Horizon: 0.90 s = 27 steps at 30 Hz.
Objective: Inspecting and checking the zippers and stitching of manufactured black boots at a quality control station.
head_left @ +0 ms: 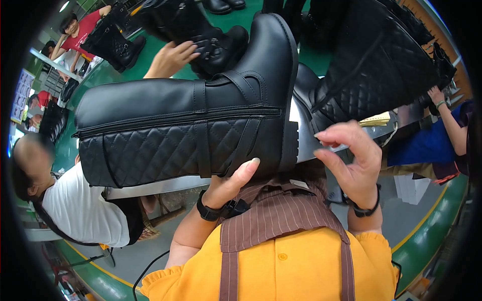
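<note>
A tall black boot (145, 105) lies on its side in front of me, toe toward the far side and shaft pointing left. Its side zipper runs along the shaft and looks closed; the lower half is quilted, with straps around the ankle. My left hand (228, 188) grips it from below near the heel, thumb on the quilted side and the other fingers hidden behind it. To the right of the heel my right hand (356, 158) is raised, thumb and curled fingers apart with nothing visible between them. Another black quilted boot (366, 80) lies just beyond that hand.
More black boots (113, 42) stand on the green tabletop (150, 57). A co-worker's hand (173, 57) touches a buckled boot (218, 47) across from me. A person in white (85, 210) sits at left; another's arm (452, 123) reaches in at right. Yellow sheets (376, 119) lie nearby.
</note>
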{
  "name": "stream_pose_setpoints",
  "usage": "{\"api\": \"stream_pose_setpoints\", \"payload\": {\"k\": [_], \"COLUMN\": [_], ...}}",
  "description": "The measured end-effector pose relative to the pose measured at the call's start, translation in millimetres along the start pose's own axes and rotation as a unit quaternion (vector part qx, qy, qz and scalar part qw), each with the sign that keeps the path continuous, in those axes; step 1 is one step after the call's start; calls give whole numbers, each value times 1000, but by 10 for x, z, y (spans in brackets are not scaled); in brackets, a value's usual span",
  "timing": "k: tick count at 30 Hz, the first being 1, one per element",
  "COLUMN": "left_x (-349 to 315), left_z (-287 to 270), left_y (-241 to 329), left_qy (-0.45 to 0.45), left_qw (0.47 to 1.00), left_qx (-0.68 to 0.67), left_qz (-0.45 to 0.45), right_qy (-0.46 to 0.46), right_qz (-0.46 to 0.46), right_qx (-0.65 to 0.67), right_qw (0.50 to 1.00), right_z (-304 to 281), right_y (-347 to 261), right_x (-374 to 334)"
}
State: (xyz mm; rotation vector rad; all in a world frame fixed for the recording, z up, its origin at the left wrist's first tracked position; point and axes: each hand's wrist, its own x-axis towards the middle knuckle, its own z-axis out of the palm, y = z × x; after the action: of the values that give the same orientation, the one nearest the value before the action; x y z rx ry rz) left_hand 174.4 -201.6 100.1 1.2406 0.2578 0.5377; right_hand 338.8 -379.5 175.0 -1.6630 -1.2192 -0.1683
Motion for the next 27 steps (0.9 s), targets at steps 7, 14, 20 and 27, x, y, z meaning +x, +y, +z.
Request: {"api": "stream_pose_setpoints", "payload": {"k": [7,14,20,27], "left_x": [-2,-6,-6,-33], "left_z": [58,-31,-58,-159], "left_y": [39,20,16,-110], "left_qy": [-27,-39,-44,11], "left_qw": [997,987,982,995], "left_qx": [74,154,178,95], "left_qz": [7,34,40,-6], "right_qy": [9,-13,-58,68], "right_qz": [-63,-81,-72,49], "right_qx": [71,77,-7,296], "right_qw": [995,994,996,952], "right_z": [421,453,519,258], "right_y": [234,245,193,288], "right_x": [396,442,456,362]}}
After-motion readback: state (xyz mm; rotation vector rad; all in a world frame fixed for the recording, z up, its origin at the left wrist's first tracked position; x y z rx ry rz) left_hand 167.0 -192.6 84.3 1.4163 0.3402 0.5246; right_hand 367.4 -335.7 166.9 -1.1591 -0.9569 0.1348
